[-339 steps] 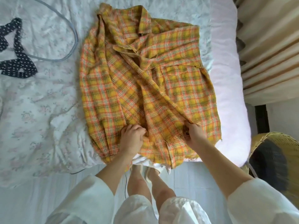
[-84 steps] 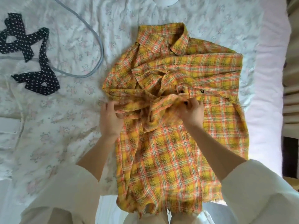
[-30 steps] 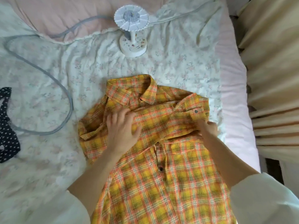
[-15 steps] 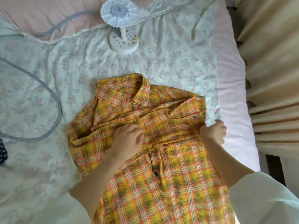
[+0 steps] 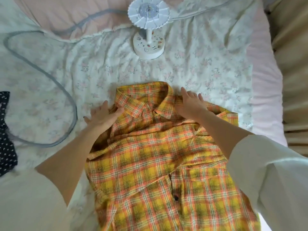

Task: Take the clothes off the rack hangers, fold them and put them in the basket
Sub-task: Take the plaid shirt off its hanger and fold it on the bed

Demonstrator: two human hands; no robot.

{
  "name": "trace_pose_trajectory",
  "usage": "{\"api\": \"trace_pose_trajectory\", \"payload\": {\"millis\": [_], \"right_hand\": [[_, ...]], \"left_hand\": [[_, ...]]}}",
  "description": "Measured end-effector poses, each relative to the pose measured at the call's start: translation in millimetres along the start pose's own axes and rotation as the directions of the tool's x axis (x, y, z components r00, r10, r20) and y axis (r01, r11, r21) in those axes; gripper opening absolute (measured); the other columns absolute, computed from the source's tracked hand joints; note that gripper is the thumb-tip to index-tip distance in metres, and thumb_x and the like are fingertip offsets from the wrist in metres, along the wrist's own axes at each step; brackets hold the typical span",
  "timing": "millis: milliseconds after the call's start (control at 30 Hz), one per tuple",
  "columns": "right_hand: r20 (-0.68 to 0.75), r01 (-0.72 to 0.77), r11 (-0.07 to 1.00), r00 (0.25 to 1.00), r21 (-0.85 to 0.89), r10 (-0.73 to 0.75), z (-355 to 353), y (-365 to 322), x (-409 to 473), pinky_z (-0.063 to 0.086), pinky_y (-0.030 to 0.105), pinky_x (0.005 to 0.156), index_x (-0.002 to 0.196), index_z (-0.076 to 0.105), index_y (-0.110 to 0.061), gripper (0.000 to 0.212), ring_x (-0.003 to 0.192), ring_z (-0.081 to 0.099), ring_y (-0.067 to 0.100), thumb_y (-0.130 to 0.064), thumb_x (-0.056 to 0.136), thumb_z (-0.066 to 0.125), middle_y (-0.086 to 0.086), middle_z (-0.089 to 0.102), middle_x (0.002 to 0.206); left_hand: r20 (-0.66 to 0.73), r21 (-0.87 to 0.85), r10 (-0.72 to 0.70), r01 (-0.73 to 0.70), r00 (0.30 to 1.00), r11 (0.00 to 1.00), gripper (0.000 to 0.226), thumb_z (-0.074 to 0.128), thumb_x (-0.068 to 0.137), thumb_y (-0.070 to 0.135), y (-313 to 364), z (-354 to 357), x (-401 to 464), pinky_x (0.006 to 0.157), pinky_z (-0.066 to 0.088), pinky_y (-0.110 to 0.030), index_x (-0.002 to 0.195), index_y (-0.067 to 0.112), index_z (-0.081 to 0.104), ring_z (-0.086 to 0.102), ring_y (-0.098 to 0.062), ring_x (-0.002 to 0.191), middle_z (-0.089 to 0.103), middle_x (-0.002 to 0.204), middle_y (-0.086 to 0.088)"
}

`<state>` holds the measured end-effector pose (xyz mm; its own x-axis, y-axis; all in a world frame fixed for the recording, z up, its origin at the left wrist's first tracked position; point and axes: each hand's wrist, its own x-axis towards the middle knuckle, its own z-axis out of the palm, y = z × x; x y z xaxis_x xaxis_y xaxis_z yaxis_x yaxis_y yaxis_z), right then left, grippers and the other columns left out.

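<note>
a yellow and orange plaid button-up shirt (image 5: 160,164) lies flat, front side up, on a bed covered with a white floral quilt (image 5: 106,70), toward the near right part of the bed. its collar points toward the head of the bed; its lower part runs off the near edge of the view. both sleeves are folded across the chest, one cuff lying at the right shoulder.

the left hand (image 5: 101,115) rests on the shirt's left shoulder, beside the collar, its fingers (image 5: 105,105) straight and spread, partly on the quilt; it holds nothing. the right hand (image 5: 191,104) rests on the right shoulder just beside the collar, fingers extended and flat on the cloth, gripping nothing. both forearms are bare, with white sleeves (image 5: 273,182) at the near edge.

a small white desk fan on a round base (image 5: 149,45) stands on the quilt beyond the collar, well apart from the shirt. a grey cable (image 5: 66,97) loops across the left part of the bed. a dark blue garment with white dots (image 5: 6,140) lies at the left edge. a pink pillow (image 5: 66,12) sits at the head of the bed. beige curtains (image 5: 293,80) hang along the right side.
</note>
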<state>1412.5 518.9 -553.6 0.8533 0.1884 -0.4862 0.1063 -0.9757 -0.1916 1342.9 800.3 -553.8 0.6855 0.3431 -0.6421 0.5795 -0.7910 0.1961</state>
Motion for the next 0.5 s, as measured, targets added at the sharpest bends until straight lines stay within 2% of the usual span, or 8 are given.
{"api": "trace_pose_trajectory", "payload": {"millis": [67, 100, 133, 167, 233, 333, 433, 500], "right_hand": [[-0.054, 0.022, 1.0, 0.998, 0.003, -0.022, -5.5, -5.6, 2.8, 0.033, 0.043, 0.106, 0.142, 0.03, -0.012, 0.058, 0.13, 0.035, 0.027, -0.034, 0.092, 0.05, 0.01, 0.042, 0.137], [-0.105, 0.058, 0.998, 0.993, 0.0, -0.058, -7.4, -6.9, 0.8, 0.043, 0.041, 0.094, 0.134, 0.04, -0.012, 0.048, 0.12, 0.044, 0.026, -0.032, 0.092, 0.05, 0.008, 0.05, 0.124], [-0.162, 0.101, 0.995, 0.982, 0.007, -0.099, -8.6, -7.4, -3.6, 0.047, 0.037, 0.081, 0.125, 0.047, -0.012, 0.038, 0.107, 0.052, 0.026, -0.031, 0.092, 0.049, 0.006, 0.053, 0.109], [-0.218, 0.146, 0.989, 0.966, 0.017, -0.139, -8.6, -6.5, -10.9, 0.046, 0.033, 0.07, 0.116, 0.051, -0.011, 0.029, 0.093, 0.056, 0.025, -0.03, 0.093, 0.049, 0.003, 0.053, 0.095], [-0.304, 0.209, 0.977, 0.934, 0.039, -0.188, -6.9, -1.5, -27.6, 0.039, 0.029, 0.055, 0.108, 0.05, -0.01, 0.023, 0.071, 0.055, 0.024, -0.029, 0.096, 0.047, -0.001, 0.05, 0.082], [-0.395, 0.273, 0.96, 0.889, 0.055, -0.231, -1.3, 10.6, -64.6, 0.037, 0.028, 0.049, 0.108, 0.049, -0.004, 0.023, 0.06, 0.053, 0.025, -0.024, 0.096, 0.046, 0.004, 0.055, 0.079], [-0.418, 0.331, 0.944, 0.858, 0.006, -0.298, 12.4, 27.4, -110.0, 0.039, 0.032, 0.049, 0.097, 0.052, 0.002, 0.019, 0.061, 0.06, 0.035, -0.016, 0.09, 0.052, 0.016, 0.061, 0.08], [-0.377, 0.305, 0.952, 0.878, -0.033, -0.294, 26.1, 40.3, -138.2, 0.038, 0.033, 0.053, 0.1, 0.054, 0.004, 0.023, 0.074, 0.063, 0.038, -0.01, 0.082, 0.058, 0.02, 0.063, 0.088]], "left_hand": [[0.038, -0.071, 0.103, -0.1, 0.994, 0.993, 0.059, 0.048, 0.086, 0.062, 1.5, -5.4, -3.1, 0.1, 0.036, -0.043, 0.126, 0.02, 0.049, 0.044, -0.033, 0.127, 0.054, 0.13, -0.007], [0.006, -0.126, 0.188, -0.186, 0.982, 0.974, 0.033, 0.054, 0.088, 0.05, 2.6, -5.8, -6.0, 0.08, 0.045, -0.033, 0.1, 0.02, 0.059, 0.059, -0.03, 0.105, 0.064, 0.103, -0.005], [-0.069, -0.139, 0.275, -0.282, 0.959, 0.949, 0.022, 0.057, 0.091, 0.039, 3.8, -6.7, -10.8, 0.061, 0.041, -0.027, 0.079, 0.02, 0.055, 0.061, -0.026, 0.079, 0.06, 0.077, -0.002], [-0.166, -0.082, 0.348, -0.365, 0.923, 0.927, 0.029, 0.056, 0.092, 0.031, 4.6, -7.5, -18.3, 0.051, 0.033, -0.026, 0.068, 0.021, 0.046, 0.054, -0.02, 0.06, 0.051, 0.063, 0.0], [-0.327, 0.052, 0.484, -0.496, 0.812, 0.867, 0.036, 0.055, 0.093, 0.024, 2.8, -4.7, -34.2, 0.043, 0.024, -0.024, 0.064, 0.018, 0.036, 0.037, -0.013, 0.043, 0.037, 0.051, 0.003], [-0.432, 0.16, 0.661, -0.669, 0.614, 0.726, 0.03, 0.057, 0.092, 0.018, -7.6, 2.6, -72.3, 0.036, 0.019, -0.017, 0.07, 0.016, 0.037, 0.026, -0.003, 0.034, 0.026, 0.045, 0.014], [-0.337, 0.314, 0.819, -0.765, 0.464, 0.562, 0.027, 0.045, 0.09, 0.027, -28.9, 21.6, -112.0, 0.033, 0.024, -0.013, 0.073, 0.009, 0.055, 0.036, -0.009, 0.03, 0.044, 0.046, 0.008], [-0.204, 0.399, 0.889, -0.795, 0.409, 0.457, 0.027, 0.041, 0.084, 0.025, -41.8, 38.1, -137.5, 0.031, 0.031, -0.017, 0.082, 0.007, 0.06, 0.048, -0.016, 0.034, 0.057, 0.056, 0.0]]}}
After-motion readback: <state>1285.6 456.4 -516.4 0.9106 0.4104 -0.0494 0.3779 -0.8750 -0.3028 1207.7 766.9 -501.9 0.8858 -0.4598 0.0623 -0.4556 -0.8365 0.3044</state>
